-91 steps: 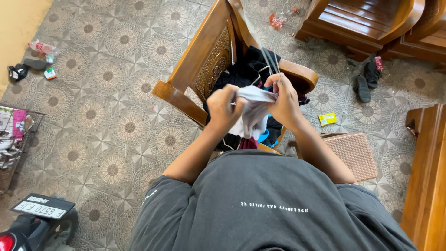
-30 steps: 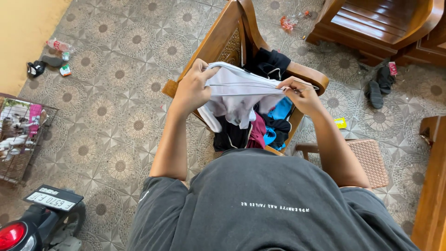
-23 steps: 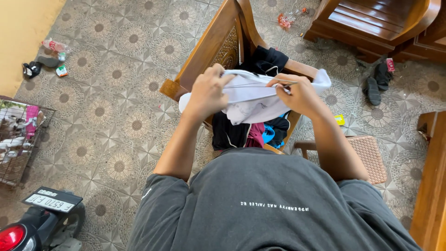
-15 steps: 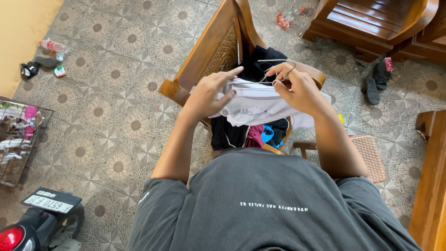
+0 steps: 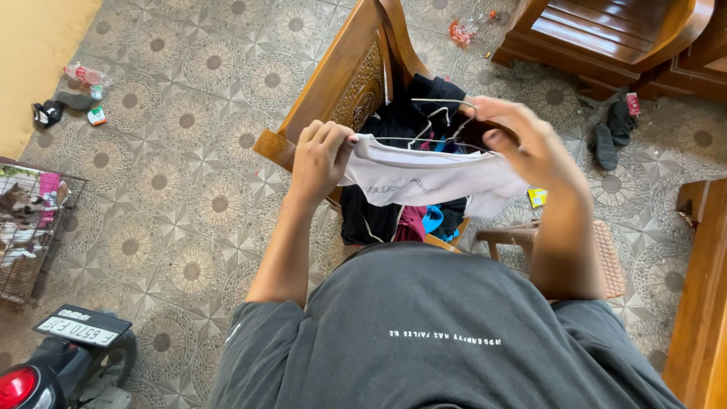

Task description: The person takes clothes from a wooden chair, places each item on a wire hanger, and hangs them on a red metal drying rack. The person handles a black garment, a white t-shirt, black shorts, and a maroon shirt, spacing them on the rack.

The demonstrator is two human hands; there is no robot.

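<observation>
White cloth, a light garment [image 5: 432, 178], hangs stretched between both hands above the seat of a carved wooden armchair [image 5: 344, 76]. Left hand [image 5: 319, 155]: grip closed on the garment's left end, fingers curled over the bunched edge. Right hand [image 5: 530, 144]: raised at the garment's right end, fingers loosely spread, thumb forward; it meets a thin wire hanger [image 5: 443, 121] whose hook and shoulders show just above the cloth. Whether this grip pinches hanger, cloth or both, cannot tell.

Garment sags in the middle, a faint printed scribble on its near face, right corner drooping below the right wrist.

Under it, on the chair seat: heap of clothes [image 5: 409, 220], mostly black, with maroon and bright blue pieces showing at the near edge. More black cloth lies against the far backrest.

Right of the chair, near side: small woven stool [image 5: 606, 257], partly behind the right forearm. Yellow packet [image 5: 537, 197] on the patterned tile floor [image 5: 189, 189] just beside it. Dark sandals [image 5: 609, 132] farther right, near a second wooden chair [image 5: 606, 34].

Far left: plastic bottle [image 5: 82, 74] and litter by the wall. Left edge: wire cage [image 5: 30, 227]. Near left corner: rear of a scooter [image 5: 53, 363].
</observation>
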